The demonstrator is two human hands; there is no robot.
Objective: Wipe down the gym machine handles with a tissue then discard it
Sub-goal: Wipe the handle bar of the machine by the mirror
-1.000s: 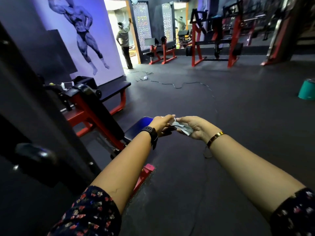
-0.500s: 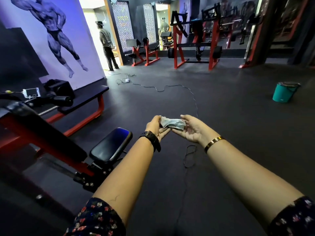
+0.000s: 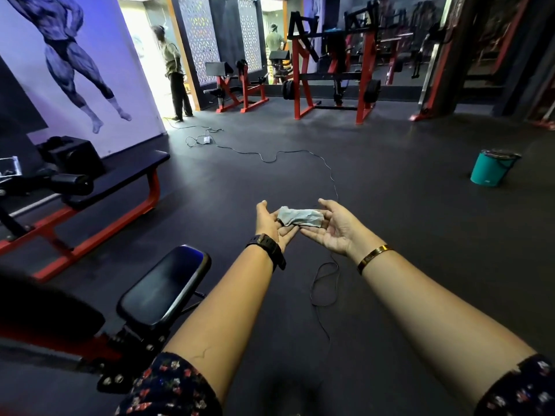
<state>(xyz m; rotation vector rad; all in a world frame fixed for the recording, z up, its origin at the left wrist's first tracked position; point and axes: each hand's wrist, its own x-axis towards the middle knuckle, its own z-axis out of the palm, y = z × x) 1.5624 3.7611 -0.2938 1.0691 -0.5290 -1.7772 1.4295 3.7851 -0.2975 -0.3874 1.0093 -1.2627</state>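
Camera has swung right and palms have opened upward, left hand and right hand each loosely hooking one end of the crumpled tissue, long axis left-right between them, teal bin well off on the floor, right hand's side.

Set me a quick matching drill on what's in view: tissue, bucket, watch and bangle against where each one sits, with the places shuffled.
Things:
A tissue
B teal bucket
C black watch
D gold bangle

Places:
1 worn just behind the right hand
2 standing on the floor, far right
3 worn just behind the left hand
4 held between the two hands

Pairs: A-4, B-2, C-3, D-1
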